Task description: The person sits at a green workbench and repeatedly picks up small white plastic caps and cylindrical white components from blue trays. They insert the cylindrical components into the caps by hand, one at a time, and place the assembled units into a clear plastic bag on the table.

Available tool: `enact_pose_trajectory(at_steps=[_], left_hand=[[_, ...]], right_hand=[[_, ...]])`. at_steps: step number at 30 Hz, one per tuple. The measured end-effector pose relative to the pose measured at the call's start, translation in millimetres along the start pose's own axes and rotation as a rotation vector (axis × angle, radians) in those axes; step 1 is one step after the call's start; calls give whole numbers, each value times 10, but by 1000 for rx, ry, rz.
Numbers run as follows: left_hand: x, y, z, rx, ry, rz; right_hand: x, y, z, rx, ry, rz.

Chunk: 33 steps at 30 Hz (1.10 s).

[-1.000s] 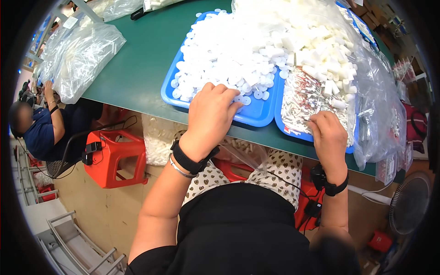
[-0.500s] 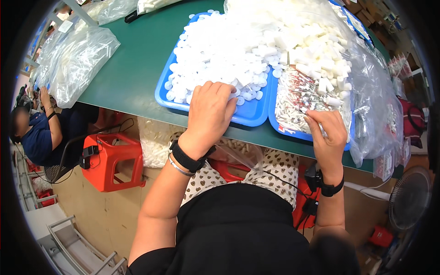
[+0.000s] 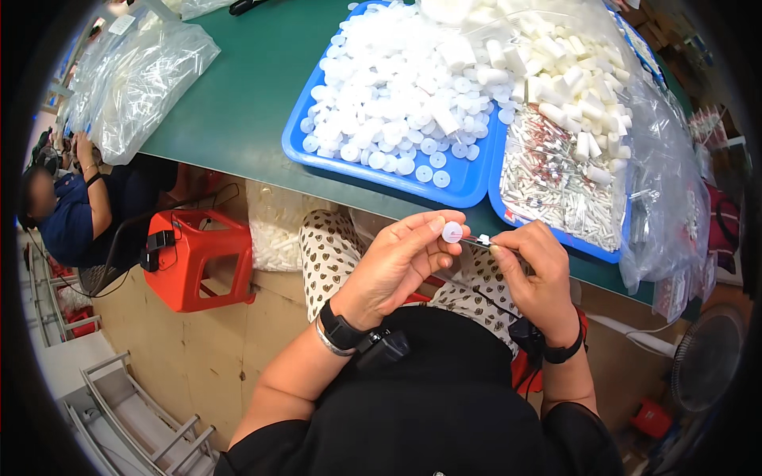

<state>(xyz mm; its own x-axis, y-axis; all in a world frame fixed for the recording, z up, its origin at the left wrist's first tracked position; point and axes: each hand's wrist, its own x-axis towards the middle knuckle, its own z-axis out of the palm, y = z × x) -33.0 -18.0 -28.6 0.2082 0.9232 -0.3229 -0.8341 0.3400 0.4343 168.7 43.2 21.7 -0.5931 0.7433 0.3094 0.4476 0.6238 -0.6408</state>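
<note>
Currently the left hand (image 3: 397,266) pinches a small white round cap (image 3: 452,232) between thumb and fingertips, held in front of the body just below the near edge of the green tabletop (image 3: 238,103). The right hand (image 3: 536,270) grips a thin pin-like part (image 3: 475,239), its tip touching the cap. Two blue trays sit at the tabletop's near edge: the left tray (image 3: 373,170) carries white caps, the right tray (image 3: 556,238) carries small slender parts and white cylinders. A clear plastic bag (image 3: 135,75) lies at the tabletop's left edge.
</note>
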Motion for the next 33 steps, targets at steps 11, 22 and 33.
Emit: enact_pose_trajectory(at_steps=[11,22,33], left_hand=[[-13,-59,-29,30,81,38],[-53,-194,19,93,65,2],[-14,-424,-24,-64,39,-22]], right_hand=[[-22,-13,15,-97,0,-17],[-40,-51,86,-92,16,-107],[-130,18,289,-161,96,-159]])
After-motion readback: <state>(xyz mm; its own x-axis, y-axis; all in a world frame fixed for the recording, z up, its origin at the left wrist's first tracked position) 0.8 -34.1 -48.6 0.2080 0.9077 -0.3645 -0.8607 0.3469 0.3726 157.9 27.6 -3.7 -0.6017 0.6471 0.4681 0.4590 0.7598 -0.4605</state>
